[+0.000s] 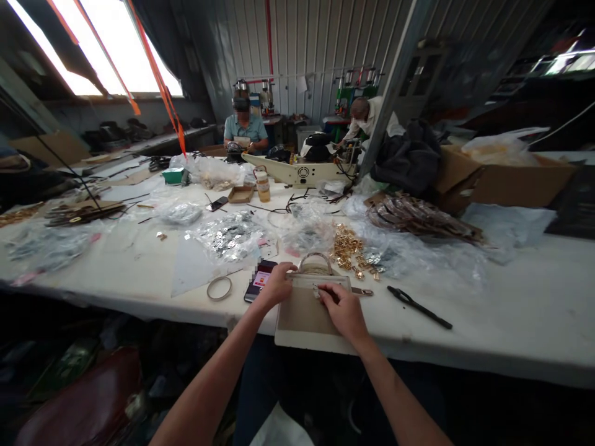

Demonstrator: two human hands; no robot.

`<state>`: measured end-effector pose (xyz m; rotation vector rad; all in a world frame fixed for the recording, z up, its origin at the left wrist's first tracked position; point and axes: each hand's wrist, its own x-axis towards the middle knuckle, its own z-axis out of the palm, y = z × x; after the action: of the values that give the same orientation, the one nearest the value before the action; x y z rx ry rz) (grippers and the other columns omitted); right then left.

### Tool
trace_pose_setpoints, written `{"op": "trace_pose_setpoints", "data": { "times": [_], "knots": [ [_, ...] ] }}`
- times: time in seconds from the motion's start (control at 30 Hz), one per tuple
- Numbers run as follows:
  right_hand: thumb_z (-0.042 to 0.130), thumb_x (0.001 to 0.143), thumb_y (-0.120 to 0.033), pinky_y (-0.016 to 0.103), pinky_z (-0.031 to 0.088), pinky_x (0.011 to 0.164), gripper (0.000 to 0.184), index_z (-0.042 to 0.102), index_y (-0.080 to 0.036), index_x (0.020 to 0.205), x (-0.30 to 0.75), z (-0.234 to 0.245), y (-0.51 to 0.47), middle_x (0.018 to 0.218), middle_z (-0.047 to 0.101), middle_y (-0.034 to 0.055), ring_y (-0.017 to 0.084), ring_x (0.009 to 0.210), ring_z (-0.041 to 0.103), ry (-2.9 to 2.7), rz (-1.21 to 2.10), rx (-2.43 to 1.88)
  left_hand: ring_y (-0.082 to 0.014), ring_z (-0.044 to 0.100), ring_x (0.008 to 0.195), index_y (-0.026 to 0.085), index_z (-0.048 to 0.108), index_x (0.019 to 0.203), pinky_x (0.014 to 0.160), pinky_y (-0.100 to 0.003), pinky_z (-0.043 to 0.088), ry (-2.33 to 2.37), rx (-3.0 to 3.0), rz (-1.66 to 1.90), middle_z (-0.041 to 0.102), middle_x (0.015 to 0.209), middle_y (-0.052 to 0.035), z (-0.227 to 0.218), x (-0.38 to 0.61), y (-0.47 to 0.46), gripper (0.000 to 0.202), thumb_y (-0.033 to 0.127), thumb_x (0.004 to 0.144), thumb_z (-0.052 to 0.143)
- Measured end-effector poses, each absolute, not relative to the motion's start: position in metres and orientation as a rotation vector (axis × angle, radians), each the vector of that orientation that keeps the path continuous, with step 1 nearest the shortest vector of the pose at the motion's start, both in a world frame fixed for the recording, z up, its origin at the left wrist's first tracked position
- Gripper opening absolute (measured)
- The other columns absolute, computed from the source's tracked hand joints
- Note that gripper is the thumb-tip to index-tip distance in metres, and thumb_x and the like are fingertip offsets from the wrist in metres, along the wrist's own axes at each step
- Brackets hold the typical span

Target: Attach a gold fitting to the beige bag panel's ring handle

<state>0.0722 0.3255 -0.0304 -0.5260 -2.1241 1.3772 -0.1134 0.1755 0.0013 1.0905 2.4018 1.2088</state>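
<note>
A matt beige bag panel [307, 319] is seen beside shiny gold metal fittings [348, 251] and glossy clear plastic bags [230, 238]

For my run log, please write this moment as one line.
left hand: holds beige bag top edge | right hand: pinches small metal fitting on bag | nearby: phone, gold hardware pile, black tool
</note>
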Motion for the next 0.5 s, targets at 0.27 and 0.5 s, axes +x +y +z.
{"op": "trace_pose_setpoints", "data": {
  "times": [0.27, 0.5],
  "knots": [
    [0.069, 0.098, -0.022, 0.045, 0.062, 0.098, 0.022, 0.085, -0.026, 0.113, 0.076, -0.027, 0.321, 0.110, 0.083, 0.0070, 0.031, 0.103, 0.078, -2.040, 1.306, -0.432, -0.0307, 0.069, 0.118, 0.016, 0.080, 0.113, 0.113, -0.043, 0.052, 2.565, 1.359, 0.949, 0.074, 0.123, -0.0140, -0.005, -0.100, 0.199, 0.024, 0.027, 0.094, 0.070],
    [0.076, 0.093, -0.008, 0.037, 0.062, 0.093, 0.026, 0.087, -0.026, 0.108, 0.075, -0.022, 0.321, 0.105, 0.084, 0.0028, 0.027, 0.100, 0.079, -2.028, 1.273, -0.499, -0.0380, 0.067, 0.116, 0.016, 0.082, 0.125, 0.110, -0.046, 0.051, 2.752, 1.465, 0.428, 0.069, 0.122, -0.0189, -0.014, -0.110, 0.220, 0.040, 0.040, 0.100, 0.061]
  ]
}}
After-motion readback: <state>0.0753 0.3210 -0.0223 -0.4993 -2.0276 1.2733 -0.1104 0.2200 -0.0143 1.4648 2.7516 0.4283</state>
